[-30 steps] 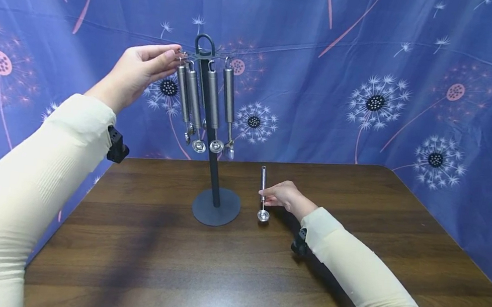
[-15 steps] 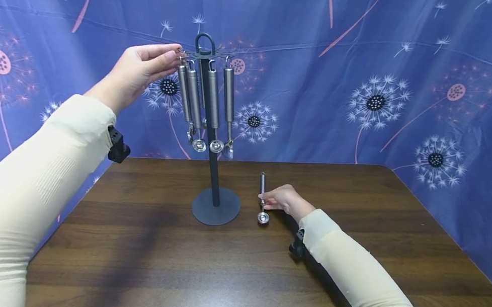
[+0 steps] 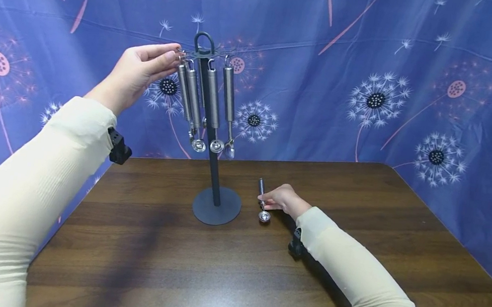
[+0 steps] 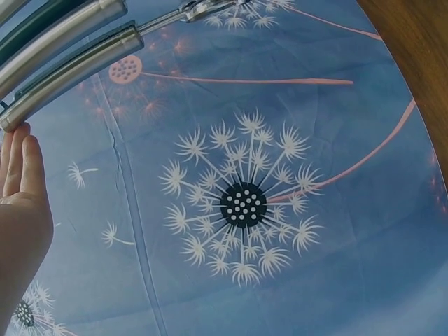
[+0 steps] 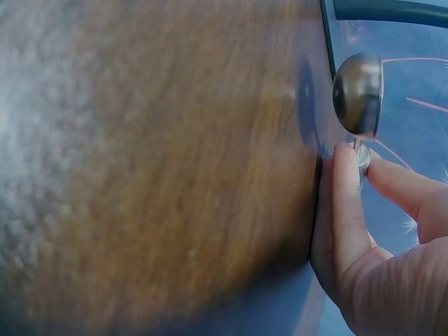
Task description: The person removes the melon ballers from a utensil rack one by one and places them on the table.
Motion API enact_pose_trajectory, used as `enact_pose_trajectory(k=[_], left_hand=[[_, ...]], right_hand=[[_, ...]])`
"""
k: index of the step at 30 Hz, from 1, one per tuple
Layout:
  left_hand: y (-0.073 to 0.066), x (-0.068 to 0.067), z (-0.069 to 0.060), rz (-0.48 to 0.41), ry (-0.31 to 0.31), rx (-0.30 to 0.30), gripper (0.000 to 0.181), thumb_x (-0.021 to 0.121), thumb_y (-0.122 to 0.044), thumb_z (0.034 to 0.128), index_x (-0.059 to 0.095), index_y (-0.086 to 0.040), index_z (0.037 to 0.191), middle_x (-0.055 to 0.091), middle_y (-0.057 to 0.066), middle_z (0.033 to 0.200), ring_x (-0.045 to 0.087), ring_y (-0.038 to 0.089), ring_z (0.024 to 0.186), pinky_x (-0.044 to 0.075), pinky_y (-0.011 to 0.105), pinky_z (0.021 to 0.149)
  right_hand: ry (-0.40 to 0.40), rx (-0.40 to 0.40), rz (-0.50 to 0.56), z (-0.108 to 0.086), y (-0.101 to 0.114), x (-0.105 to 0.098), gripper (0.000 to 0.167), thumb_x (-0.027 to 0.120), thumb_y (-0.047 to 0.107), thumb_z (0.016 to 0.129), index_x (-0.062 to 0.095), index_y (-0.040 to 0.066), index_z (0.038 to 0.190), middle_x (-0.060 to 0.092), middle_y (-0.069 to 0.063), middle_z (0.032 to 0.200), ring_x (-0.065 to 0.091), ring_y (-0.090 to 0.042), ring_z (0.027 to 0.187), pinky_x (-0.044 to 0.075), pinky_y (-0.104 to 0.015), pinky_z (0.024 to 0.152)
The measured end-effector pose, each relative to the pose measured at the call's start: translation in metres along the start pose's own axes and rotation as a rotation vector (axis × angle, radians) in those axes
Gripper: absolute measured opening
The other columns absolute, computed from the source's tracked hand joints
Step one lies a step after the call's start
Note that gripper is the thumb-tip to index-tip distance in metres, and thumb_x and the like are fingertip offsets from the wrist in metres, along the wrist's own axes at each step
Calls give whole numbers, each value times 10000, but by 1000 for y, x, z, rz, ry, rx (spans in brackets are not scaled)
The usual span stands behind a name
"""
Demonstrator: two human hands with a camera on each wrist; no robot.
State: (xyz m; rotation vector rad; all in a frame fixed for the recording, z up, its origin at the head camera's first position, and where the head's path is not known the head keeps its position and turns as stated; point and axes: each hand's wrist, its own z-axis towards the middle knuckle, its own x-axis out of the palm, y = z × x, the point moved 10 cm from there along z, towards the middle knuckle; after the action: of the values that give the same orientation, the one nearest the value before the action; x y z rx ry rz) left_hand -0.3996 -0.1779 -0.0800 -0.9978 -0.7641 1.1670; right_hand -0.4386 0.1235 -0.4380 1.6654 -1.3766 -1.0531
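A black utensil rack (image 3: 212, 170) with a round base stands on the table, with several metal-handled utensils (image 3: 213, 98) hanging from its top hooks. My left hand (image 3: 138, 73) is raised at its left side, thumb and fingertips pinching the end of a rack hook by the leftmost utensil's top; the exact contact is partly hidden. In the left wrist view, its fingers (image 4: 31, 168) reach a hanging handle's end (image 4: 70, 77). Right of the base, my right hand (image 3: 284, 198) pinches a small metal scoop with a round bowl (image 3: 264, 217), its handle tilted away. The right wrist view shows the rounded bowl (image 5: 357, 94) beyond the fingertips.
The brown wooden table (image 3: 214, 271) ends at the back against a blue curtain with dandelion prints (image 3: 301, 104). The rack base (image 3: 216, 213) lies just left of the scoop. Each wrist wears a black camera (image 3: 118, 146).
In my right hand the scoop has tilted, its handle end sinking lower in view; that hand has shifted slightly left. The leftmost hanging utensil has swung slightly right. My left hand stays in place.
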Motion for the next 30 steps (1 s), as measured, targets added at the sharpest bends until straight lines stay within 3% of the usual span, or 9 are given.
enact_pose_trajectory(k=[4, 15, 24, 30], left_hand=[[0, 1, -1, 5, -7, -7, 588, 687, -163, 904, 453, -2, 1419, 580, 97, 1357, 569, 186, 1233, 400, 254, 1114], [-1, 2, -2, 9, -19, 12, 590, 693, -151, 898, 454, 19, 1410, 589, 109, 1347, 602, 155, 1177, 421, 247, 1093], [0, 2, -2, 12, -26, 9, 584, 687, -155, 904, 454, 8, 1414, 477, 167, 1439, 582, 154, 1213, 422, 235, 1089], [0, 1, -1, -5, -31, 16, 588, 695, -142, 896, 456, 21, 1408, 585, 97, 1357, 612, 132, 1153, 444, 227, 1067]], right_hand=[[2, -2, 7, 0, 1, 2, 522, 715, -39, 836, 450, -163, 1269, 594, -82, 780, 640, -100, 616, 608, -233, 631], [-16, 12, -14, -2, 1, 2, 510, 721, -44, 827, 448, -144, 1246, 592, -72, 733, 631, -86, 576, 604, -223, 612], [-12, 31, -40, -1, 0, 2, 367, 734, -49, 810, 531, -119, 1108, 610, -76, 700, 631, -98, 569, 612, -249, 645], [-8, 37, -51, 0, 0, 2, 286, 742, -34, 810, 550, -83, 1017, 631, -76, 688, 640, -107, 561, 611, -245, 636]])
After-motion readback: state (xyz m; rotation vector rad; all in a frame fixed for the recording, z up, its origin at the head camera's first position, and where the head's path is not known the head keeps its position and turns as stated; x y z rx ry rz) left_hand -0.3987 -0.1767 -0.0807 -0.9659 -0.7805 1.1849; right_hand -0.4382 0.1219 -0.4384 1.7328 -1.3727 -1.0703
